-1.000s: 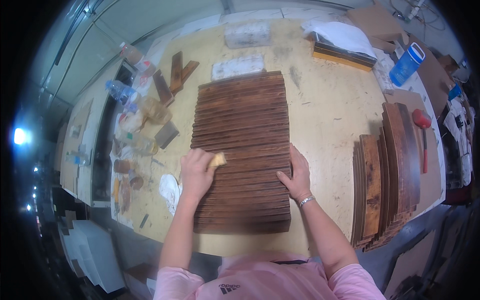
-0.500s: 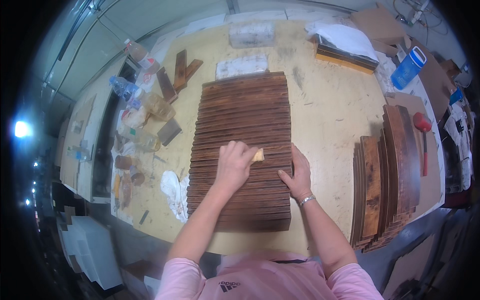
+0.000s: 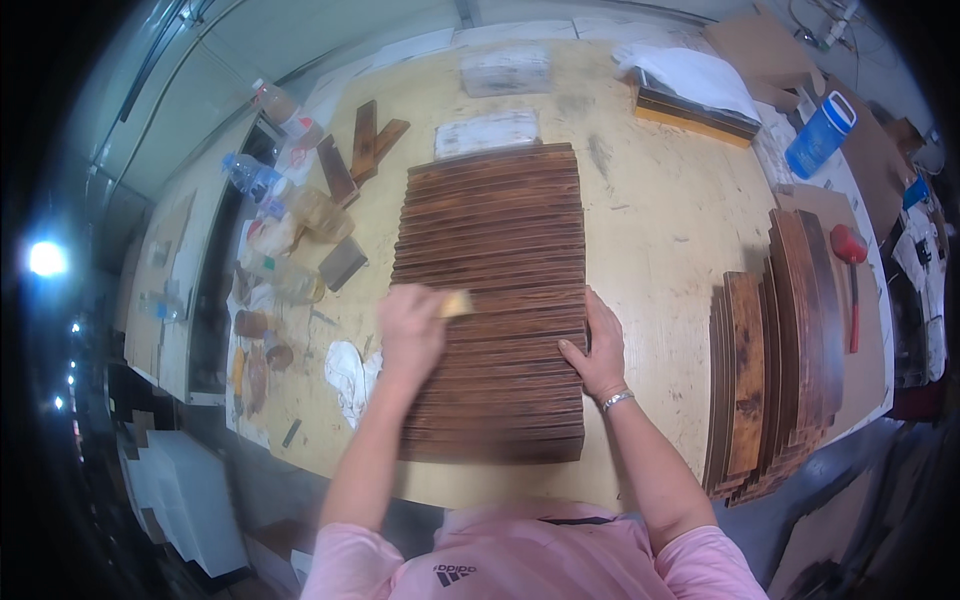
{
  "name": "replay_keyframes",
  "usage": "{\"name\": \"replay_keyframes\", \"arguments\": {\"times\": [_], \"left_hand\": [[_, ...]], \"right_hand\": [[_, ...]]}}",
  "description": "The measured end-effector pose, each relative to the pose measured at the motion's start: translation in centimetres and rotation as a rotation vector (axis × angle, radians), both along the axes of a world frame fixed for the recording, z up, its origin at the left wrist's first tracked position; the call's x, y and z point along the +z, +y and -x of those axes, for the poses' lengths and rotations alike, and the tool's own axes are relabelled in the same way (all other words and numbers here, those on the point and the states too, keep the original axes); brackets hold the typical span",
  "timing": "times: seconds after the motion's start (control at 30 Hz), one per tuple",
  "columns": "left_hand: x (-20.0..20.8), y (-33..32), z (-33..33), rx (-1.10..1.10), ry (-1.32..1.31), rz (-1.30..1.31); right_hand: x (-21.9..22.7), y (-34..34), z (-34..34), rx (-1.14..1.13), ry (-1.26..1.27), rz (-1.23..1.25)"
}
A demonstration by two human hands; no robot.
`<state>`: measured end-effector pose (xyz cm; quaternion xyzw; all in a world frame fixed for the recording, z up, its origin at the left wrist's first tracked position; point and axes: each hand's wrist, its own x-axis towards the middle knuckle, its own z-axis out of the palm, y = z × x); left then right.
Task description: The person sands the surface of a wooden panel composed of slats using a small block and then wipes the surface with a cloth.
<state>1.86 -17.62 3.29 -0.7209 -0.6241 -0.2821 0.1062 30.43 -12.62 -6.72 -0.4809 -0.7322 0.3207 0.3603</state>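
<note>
Wd slats (image 3: 490, 235) look ridged w/ slight sheen, tbl (image 3: 660, 250) matt, bracelet (image 3: 618, 398) shiny mtl.

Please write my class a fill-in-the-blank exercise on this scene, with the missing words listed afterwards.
1. The person's left hand holds a small yellow block, while a silver metal bracelet circles the ____ wrist.
2. The crumpled white cloth lies to the ____ of the row of dark brown wooden strips.
3. The rounded, long-handled mallet has a head coloured ____.

Missing words: right; left; red.
</note>
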Motion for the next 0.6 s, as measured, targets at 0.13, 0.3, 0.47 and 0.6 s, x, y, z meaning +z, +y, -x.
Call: {"name": "replay_keyframes", "arguments": {"times": [0.13,0.3,0.47,0.6], "left_hand": [[-1.6,1.8,-4.4,-0.101,0.040,0.100],[-2.4,-2.2,6.2,0.101,0.056,0.109],[-0.5,-3.2,6.8,0.237,0.096,0.070],[-2.4,1.4,-2.5,0.021,0.056,0.026]], "right_hand": [[0.3,0.0,0.1,0.008,0.022,0.017],[0.1,-0.1,0.0,0.004,0.020,-0.002],[-0.1,-0.1,0.0,-0.006,-0.005,0.014],[-0.1,-0.1,0.0,-0.004,0.007,0.006]]}}
